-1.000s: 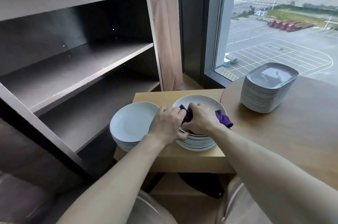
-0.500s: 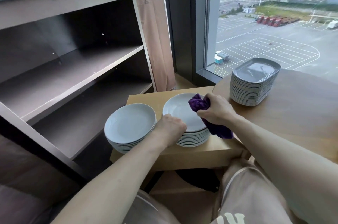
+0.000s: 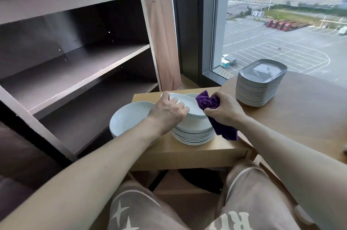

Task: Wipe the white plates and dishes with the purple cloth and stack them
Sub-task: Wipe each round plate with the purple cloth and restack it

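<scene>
Head view: we take the tall stack of white plates (image 3: pixel 193 134) on the small wooden table (image 3: pixel 187 154) as our landmark. Our left hand (image 3: pixel 167 111) grips the top plate (image 3: pixel 194 105) by its rim. The thumb hooks the far-left edge and the fingers curl over the near edge, so the plate sits tilted just above the stack, not flat on it. Our right hand (image 3: pixel 225 110) is closed round the purple cloth (image 3: pixel 206 101). It is bunched at the right edge of that plate, and its tail hangs down beside the stack.

What matters is that the plate lies between our two hands. The rim grip is on the stack's left and the cloth on its right, touching or nearly touching the plate's rim. The right hand is nearer the open face, so we judge the wipe should sweep leftward across it while the left hand steadies it.

The second pile of white plates (image 3: pixel 129 117) is just left of the stack, on the left hand's side, and looks the likely place to set this plate. The grey dishes (image 3: pixel 261 87) stand well to the right on the round table (image 3: pixel 309 109).
</scene>
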A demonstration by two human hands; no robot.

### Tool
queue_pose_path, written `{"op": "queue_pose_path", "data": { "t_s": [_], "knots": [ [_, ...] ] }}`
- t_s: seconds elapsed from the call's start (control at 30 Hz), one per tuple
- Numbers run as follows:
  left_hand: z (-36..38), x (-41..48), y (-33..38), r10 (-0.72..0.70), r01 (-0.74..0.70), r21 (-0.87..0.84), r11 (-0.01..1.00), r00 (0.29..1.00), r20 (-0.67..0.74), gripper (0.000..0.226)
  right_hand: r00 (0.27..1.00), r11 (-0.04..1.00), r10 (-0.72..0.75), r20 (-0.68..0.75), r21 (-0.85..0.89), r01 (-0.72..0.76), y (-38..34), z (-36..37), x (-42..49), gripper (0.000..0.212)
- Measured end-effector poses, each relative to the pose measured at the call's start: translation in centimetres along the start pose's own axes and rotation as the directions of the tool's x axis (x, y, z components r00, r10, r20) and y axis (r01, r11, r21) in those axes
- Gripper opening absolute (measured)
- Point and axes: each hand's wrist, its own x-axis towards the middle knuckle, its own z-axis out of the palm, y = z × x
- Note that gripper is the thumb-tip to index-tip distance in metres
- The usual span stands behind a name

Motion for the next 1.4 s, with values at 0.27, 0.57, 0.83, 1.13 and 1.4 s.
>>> {"op": "queue_pose_path", "data": {
  "t_s": [0.27, 0.57, 0.83, 1.13, 1.4],
  "knots": [
    [-0.1, -5.2, -2.5, -0.133, 0.142, 0.172, 0.975, 0.989, -0.061, 0.041, 0.999, 0.999, -0.035, 0.009, -0.032, 0.036, -1.4, 1.3, 0.2, 0.044],
    [2.1, -10.8, -2.1, -0.309, 0.305, 0.056, 0.951, 0.946, 0.094, 0.021, 0.99, 0.976, -0.118, 0.079, -0.175, 0.13, -1.3, 3.4, -0.2, 0.048],
    [4.7, -12.2, -0.5, -0.392, 0.41, -0.135, 0.902, 0.909, 0.143, 0.021, 0.982, 0.964, -0.17, 0.087, -0.191, 0.184, -0.9, 3.0, 0.2, 0.045],
    [6.9, -12.0, 0.8, -0.375, 0.403, -0.143, 0.904, 0.908, 0.185, 0.028, 0.966, 0.91, -0.222, 0.13, -0.33, 0.253, -0.2, 3.0, 1.3, 0.038],
    [8.2, -10.9, -1.1, -0.412, 0.629, -0.302, 0.717, 0.731, 0.544, 0.03, 0.966, 0.906, -0.199, 0.166, -0.345, 0.246, 0.7, 4.0, 2.2, 0.035]
  ]
}}
